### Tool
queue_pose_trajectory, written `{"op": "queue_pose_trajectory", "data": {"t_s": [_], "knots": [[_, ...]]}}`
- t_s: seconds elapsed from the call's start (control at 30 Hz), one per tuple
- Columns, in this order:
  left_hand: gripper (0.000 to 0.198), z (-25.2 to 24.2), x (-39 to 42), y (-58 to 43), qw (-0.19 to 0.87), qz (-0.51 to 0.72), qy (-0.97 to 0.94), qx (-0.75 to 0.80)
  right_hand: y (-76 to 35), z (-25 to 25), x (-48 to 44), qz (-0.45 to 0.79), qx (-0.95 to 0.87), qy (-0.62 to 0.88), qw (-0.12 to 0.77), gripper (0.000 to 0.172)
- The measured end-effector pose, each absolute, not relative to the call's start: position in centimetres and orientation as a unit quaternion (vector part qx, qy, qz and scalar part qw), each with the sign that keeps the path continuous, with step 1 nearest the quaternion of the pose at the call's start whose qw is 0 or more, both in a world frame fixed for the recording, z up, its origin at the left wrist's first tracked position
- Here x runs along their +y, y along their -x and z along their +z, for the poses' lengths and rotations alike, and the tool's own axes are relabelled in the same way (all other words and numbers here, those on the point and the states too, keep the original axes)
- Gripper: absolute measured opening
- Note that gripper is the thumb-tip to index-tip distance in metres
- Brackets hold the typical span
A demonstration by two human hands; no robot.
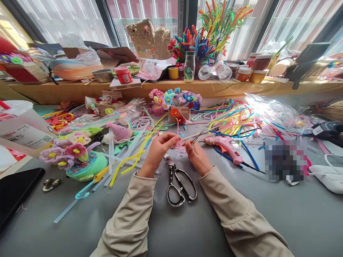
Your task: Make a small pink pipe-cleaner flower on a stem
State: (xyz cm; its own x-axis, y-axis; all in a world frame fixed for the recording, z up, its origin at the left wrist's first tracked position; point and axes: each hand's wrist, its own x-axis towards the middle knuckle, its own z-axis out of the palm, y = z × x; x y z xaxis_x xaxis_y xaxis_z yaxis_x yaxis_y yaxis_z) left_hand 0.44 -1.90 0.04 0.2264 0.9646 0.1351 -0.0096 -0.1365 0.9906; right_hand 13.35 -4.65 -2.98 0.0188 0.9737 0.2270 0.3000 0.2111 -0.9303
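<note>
My left hand [162, 149] is closed in a pinch, with a thin pink pipe cleaner [177, 125] rising from its fingertips. Small metal scissors [198, 135] sit in my right hand [199, 157], a finger and thumb at the handles and the blades pointing up and away. Pink fluff clippings [177, 144] lie on the grey table between the two hands. Just below them rests a large pair of black-handled scissors [178, 182], its blades partly hidden near my left wrist. To the right of my right hand lies a pink glue gun [225, 144].
Fuzzy flowers on a green base [87, 166] and clear glue sticks [125, 153] are at left. A pile of coloured pipe cleaners [235, 119] lies behind the glue gun. A small flower basket [179, 115] stands ahead. A glass bottle [189, 67] stands on the ledge; a black tablet-like slab [18, 192] lies far left.
</note>
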Motion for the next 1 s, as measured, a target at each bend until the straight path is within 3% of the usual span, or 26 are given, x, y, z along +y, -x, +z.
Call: {"op": "queue_pose_trajectory", "data": {"t_s": [0.17, 0.3, 0.6, 1.0], "knots": [[0.013, 0.5, -2.0, -0.1, 0.536, 0.441, -0.602, 0.394, -13.3, -2.3, -5.1, 0.297, -0.736, 0.494, 0.354, 0.057], [0.017, 0.8, -2.0, 0.3, 0.554, 0.382, -0.635, 0.379, -13.7, -2.3, -5.3, 0.296, -0.777, 0.461, 0.310, 0.061], [0.021, 1.2, -2.1, 0.7, 0.577, 0.307, -0.669, 0.354, -14.6, -2.5, -5.4, 0.311, -0.797, 0.444, 0.267, 0.060], [0.020, 1.3, -2.3, 0.5, 0.590, 0.292, -0.670, 0.342, -14.7, -2.5, -5.2, 0.293, -0.792, 0.450, 0.289, 0.050]]}}
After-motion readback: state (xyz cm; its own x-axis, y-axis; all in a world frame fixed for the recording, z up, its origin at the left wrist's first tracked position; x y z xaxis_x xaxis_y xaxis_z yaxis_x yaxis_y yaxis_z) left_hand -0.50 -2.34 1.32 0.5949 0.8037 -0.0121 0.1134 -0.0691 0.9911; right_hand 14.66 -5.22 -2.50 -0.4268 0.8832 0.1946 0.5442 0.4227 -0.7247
